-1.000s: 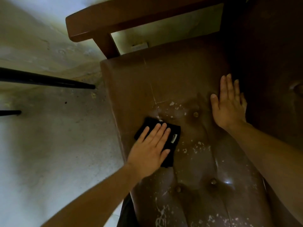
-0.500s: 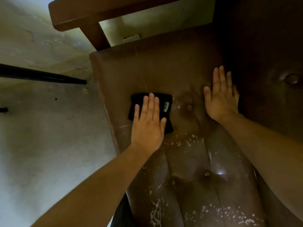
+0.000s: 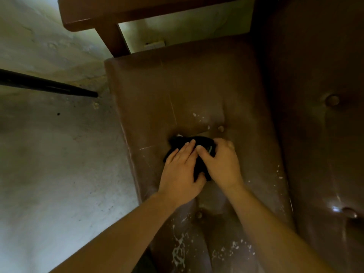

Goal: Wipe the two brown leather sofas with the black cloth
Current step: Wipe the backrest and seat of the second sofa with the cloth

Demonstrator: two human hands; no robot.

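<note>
The brown leather sofa seat (image 3: 187, 91) fills the middle of the view, buttoned and flecked with white spots. On it lies the black cloth (image 3: 178, 143), bunched up. My left hand (image 3: 180, 170) lies on the cloth's left side, fingers stretched forward and thumb under its near edge. My right hand (image 3: 221, 162) has come onto the cloth's right side with curled fingers gripping it. Most of the cloth is hidden under both hands.
The sofa's backrest (image 3: 319, 134) rises on the right. A wooden armrest (image 3: 110, 14) crosses the top. Bare concrete floor (image 3: 59, 164) lies left of the seat, with a black rod (image 3: 49, 87) reaching in from the left.
My right hand left the seat near the backrest and came onto the cloth. The cloth, flat before, is now bunched between both hands, nearer to me on the seat.
</note>
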